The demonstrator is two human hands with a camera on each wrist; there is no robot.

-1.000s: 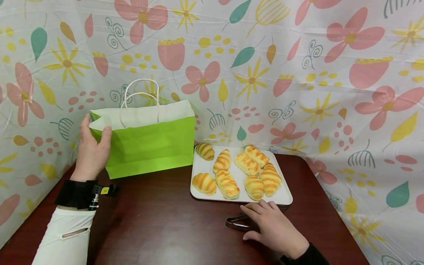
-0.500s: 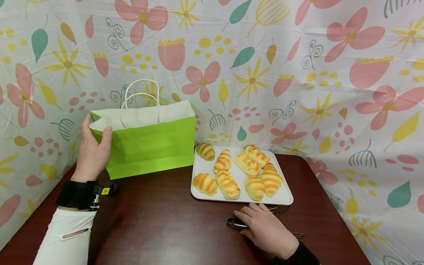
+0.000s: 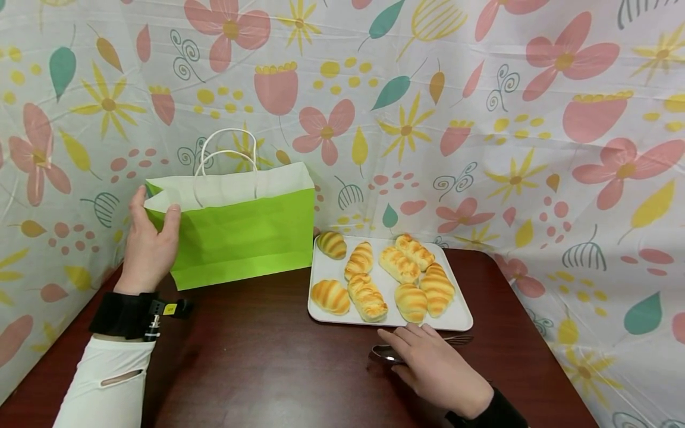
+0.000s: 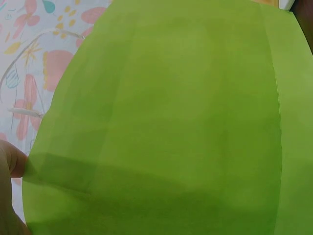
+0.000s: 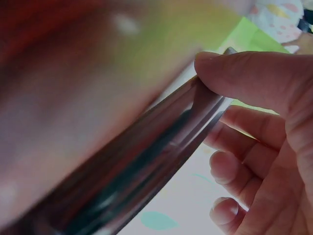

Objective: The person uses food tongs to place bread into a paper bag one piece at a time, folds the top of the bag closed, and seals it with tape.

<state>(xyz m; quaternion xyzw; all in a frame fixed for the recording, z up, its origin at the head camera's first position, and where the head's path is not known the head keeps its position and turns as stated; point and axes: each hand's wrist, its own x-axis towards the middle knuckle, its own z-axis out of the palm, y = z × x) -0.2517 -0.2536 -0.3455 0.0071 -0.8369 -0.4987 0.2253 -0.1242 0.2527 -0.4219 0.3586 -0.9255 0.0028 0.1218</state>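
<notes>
My left hand (image 3: 147, 246) holds the left top edge of a bright green paper bag (image 3: 246, 238), its thumb on the front face. The bag stands upright, white inside, with white rope handles. In the left wrist view, the thumb (image 4: 15, 160) touches the bag's edge and green paper fills most of the picture. My right hand (image 3: 439, 371) pinches metal tongs (image 3: 386, 355) just in front of the tray. In the right wrist view, the thumb (image 5: 230, 73) presses the shiny tongs (image 5: 161, 142) from one side, with fingers on the other. My palm hides part of them.
A white tray (image 3: 455, 318) carries several bread rolls, among them a striped roll (image 3: 330, 297) and a twisted one (image 3: 367, 297). It sits right of the bag on a dark wooden table (image 3: 257, 356). A floral curtain (image 3: 348, 89) hangs behind.
My right hand has closed on the tongs, and they have risen slightly from the table. The left hand, bag and tray have stayed in place.
</notes>
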